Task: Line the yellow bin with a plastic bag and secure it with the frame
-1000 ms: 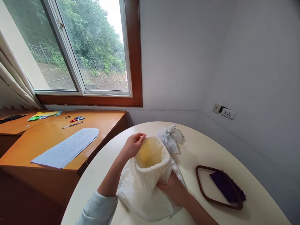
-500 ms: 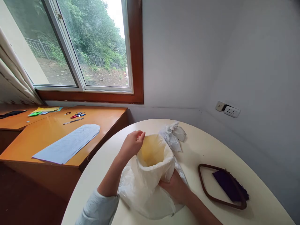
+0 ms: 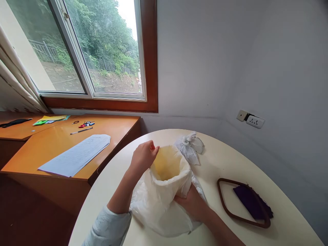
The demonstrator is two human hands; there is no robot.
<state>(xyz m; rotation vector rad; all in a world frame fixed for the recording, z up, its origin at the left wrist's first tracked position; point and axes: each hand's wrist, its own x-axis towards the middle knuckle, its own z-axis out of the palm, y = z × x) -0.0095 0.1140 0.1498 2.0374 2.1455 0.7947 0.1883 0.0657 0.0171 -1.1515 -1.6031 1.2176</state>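
A white plastic bag (image 3: 164, 212) is draped over an upright round container, its top folded outward around the opening. The yellowish inside (image 3: 165, 167) shows through the lining. My left hand (image 3: 144, 155) is closed at the far left of the rim, with thumb and fingers pinched together on the bag's edge. Low on the right side, my right hand (image 3: 191, 201) grips the bag against the container; its fingertips are hidden under the loose plastic. Behind the rim lies a knotted white plastic bag (image 3: 189, 145).
On the round cream table (image 3: 220, 235), a brown rounded frame (image 3: 222, 201) lies at the right over a dark purple cloth (image 3: 248, 201). The orange desk (image 3: 107, 124) at the left holds paper sheets (image 3: 79, 153), a pen (image 3: 81, 131) and keys (image 3: 88, 124).
The whole view has shifted very slightly. Both hands stay at the same places on the bag; the left hand's fingers have moved only a little at the rim.
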